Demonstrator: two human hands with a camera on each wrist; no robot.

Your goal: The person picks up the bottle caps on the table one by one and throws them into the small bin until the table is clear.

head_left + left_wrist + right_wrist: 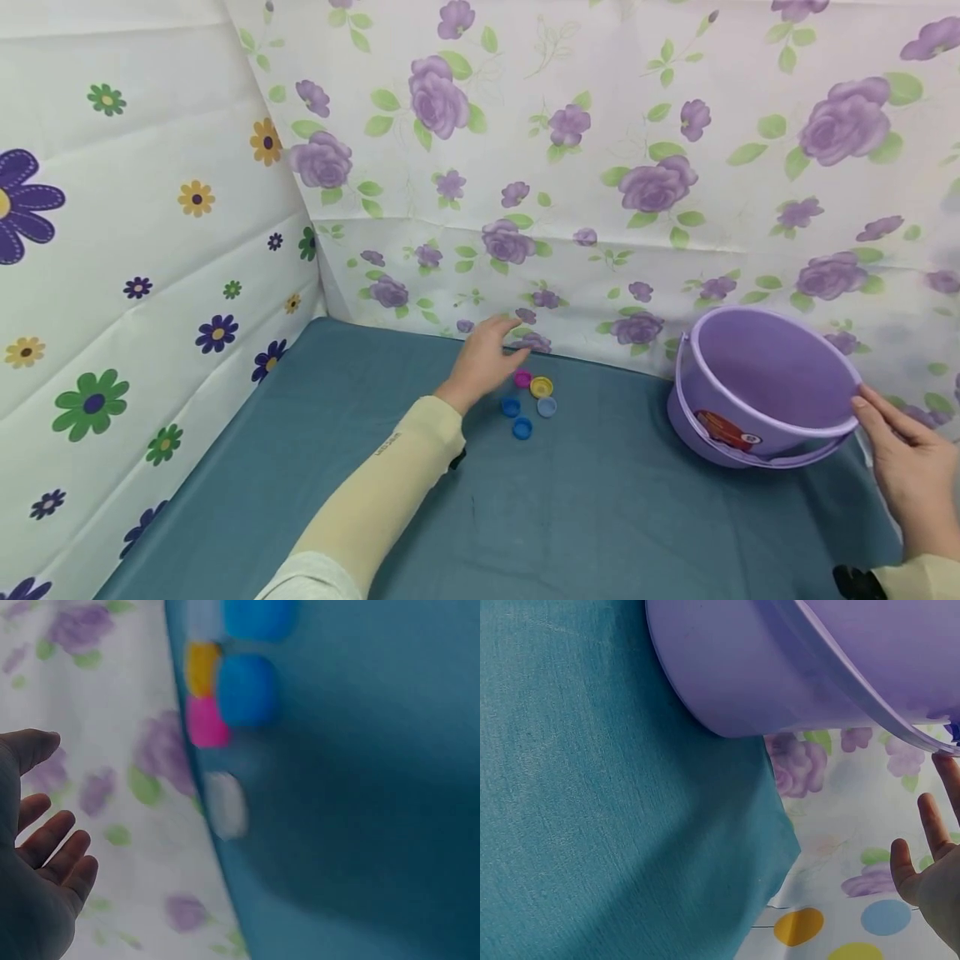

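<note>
Several small round plastic caps lie grouped near the far edge of the table: a pink cap (522,379), a yellow cap (542,387), a pale blue cap (547,407) and blue caps (522,428). My left hand (483,358) hovers just left of them, fingers apart and nothing held. A white cap (226,805) shows in the left wrist view; in the head view it is hidden. On the right stands a purple bucket (708,412), its handle hanging down in front. At its right rim my right hand (911,467) pinches the edge with thumb and fingertip, other fingers extended.
A blue-green cloth (615,517) covers the table. Behind it hangs a white sheet with purple roses (645,92); another sheet with daisies (150,333) closes off the left side. The bucket stands close to the table's right edge.
</note>
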